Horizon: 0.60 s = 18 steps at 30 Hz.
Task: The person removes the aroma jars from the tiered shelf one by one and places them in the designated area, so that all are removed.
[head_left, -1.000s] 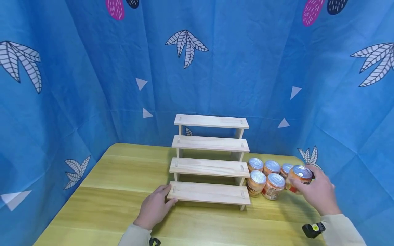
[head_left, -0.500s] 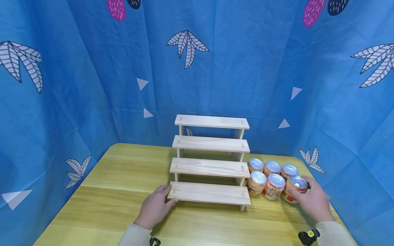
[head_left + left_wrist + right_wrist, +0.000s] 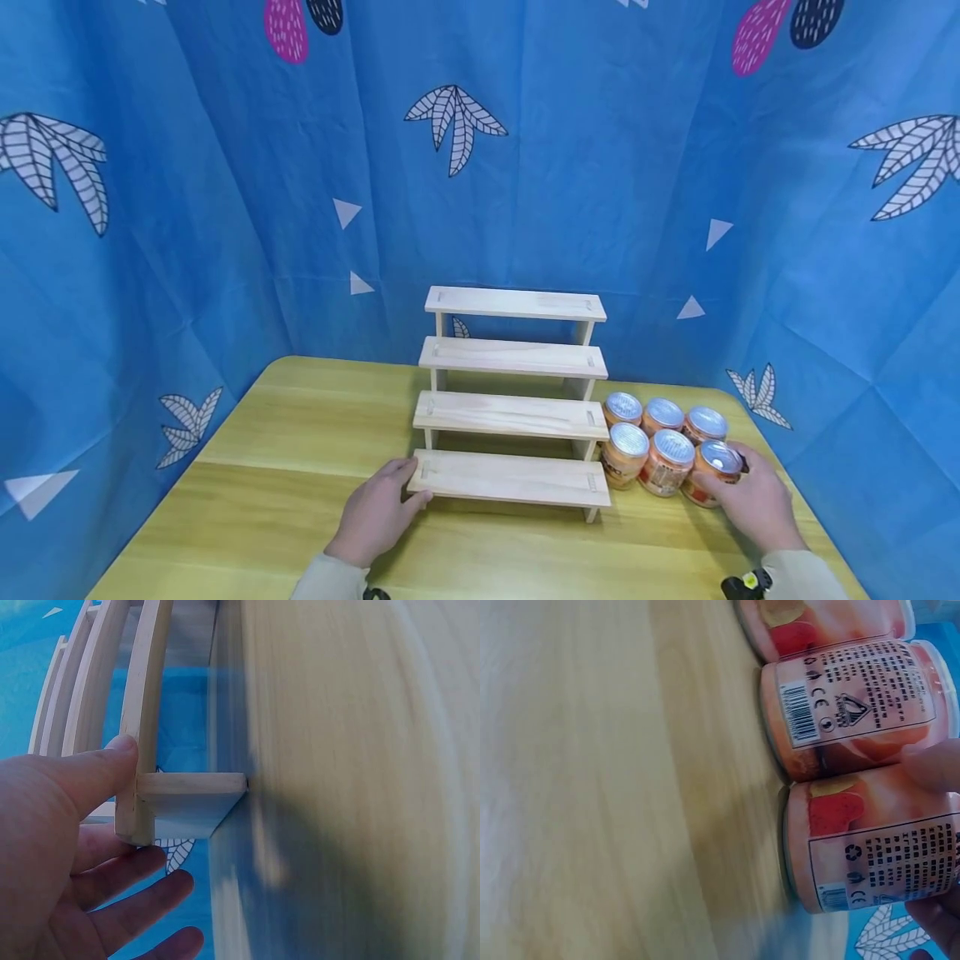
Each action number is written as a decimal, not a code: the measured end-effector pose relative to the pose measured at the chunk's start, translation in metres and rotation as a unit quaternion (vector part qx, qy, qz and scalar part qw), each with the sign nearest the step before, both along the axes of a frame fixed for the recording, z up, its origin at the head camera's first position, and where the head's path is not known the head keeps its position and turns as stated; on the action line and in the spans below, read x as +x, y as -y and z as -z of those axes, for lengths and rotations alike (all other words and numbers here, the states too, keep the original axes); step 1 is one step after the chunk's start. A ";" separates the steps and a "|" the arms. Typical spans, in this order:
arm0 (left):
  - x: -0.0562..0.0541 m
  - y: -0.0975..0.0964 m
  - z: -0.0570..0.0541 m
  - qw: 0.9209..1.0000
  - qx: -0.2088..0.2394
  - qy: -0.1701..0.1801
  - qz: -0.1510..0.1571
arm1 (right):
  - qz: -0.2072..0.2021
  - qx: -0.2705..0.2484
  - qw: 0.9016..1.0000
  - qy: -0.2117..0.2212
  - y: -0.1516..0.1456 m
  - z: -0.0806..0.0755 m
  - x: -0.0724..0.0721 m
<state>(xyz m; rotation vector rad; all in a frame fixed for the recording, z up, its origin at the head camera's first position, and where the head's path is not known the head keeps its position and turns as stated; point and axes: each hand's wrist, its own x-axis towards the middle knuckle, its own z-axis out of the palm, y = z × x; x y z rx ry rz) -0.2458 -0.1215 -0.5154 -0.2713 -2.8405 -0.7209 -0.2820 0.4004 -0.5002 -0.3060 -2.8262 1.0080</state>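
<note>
A pale wooden stepped shelf (image 3: 510, 477) stands at the middle of the table. My left hand (image 3: 375, 515) pinches the left end of its lowest board (image 3: 144, 705), thumb on the front edge, index finger at the board's end; the other fingers stretch past it. On the right, my right hand (image 3: 756, 500) holds the front right can (image 3: 705, 475), which has an orange label and silver lid, with thumb and fingers on opposite sides. In the right wrist view this can (image 3: 877, 855) stands on the table touching the neighbouring can (image 3: 855, 712).
Several like cans (image 3: 666, 462) stand in two rows close to the shelf's right side. A blue patterned curtain (image 3: 600, 183) hangs behind and on both sides of the wooden table (image 3: 285, 450).
My right hand has lowered the can onto the table and moved it slightly left, against the can beside it. My left hand stays on the shelf; the head view tilts slightly.
</note>
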 end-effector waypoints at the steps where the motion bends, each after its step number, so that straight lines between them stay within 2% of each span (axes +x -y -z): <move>1: 0.000 0.000 0.000 1.000 0.000 -0.003 -0.001 | -0.001 0.004 1.000 -0.004 0.000 0.000 -0.001; 7: -0.005 -0.001 -0.003 1.000 0.002 -0.009 -0.001 | -0.002 0.033 0.999 -0.039 0.003 -0.002 0.001; 11: -0.006 -0.003 -0.004 1.000 0.003 -0.003 0.002 | -0.002 0.053 0.994 -0.092 0.012 -0.012 0.009; 14: -0.005 -0.003 -0.004 1.000 0.003 0.004 0.005 | -0.023 0.073 0.988 -0.136 0.029 -0.023 0.014; 18: -0.002 0.002 -0.004 1.000 -0.015 0.016 0.006 | -0.073 0.108 0.979 -0.155 0.054 -0.038 0.021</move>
